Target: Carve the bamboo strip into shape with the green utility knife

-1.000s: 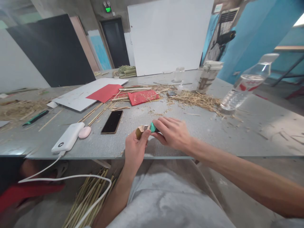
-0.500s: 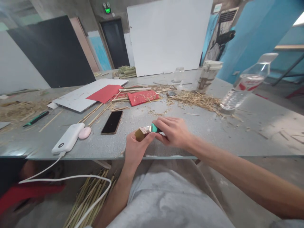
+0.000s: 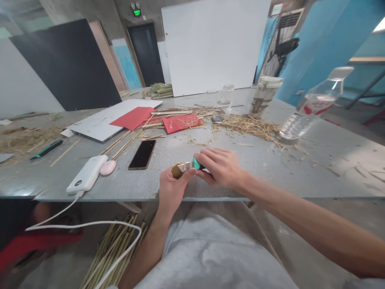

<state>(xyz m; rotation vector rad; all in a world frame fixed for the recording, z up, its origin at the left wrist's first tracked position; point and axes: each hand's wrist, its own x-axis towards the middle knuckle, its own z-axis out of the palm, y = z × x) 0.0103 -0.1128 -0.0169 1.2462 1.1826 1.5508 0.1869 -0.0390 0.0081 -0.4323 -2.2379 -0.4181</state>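
My right hand is closed around a utility knife with a green and black handle. Its silvery blade points left, against or just over a small olive-brown flat piece; I cannot tell whether it cuts in. That piece sits between the fingers and thumb of my left hand, and its material is unclear. My left thumb reaches up to the knife's front end, so both hands meet just above the table's near edge. The left fingers are mostly hidden behind the piece.
On the grey table lie a phone, a white power bank, red cards and straw scraps. A water bottle and a cup stand right. Another green-black knife lies left. Stalks are below.
The knife's blade has tilted slightly and shifted a little over the olive-brown piece. Both hands keep nearly the same place and grip.
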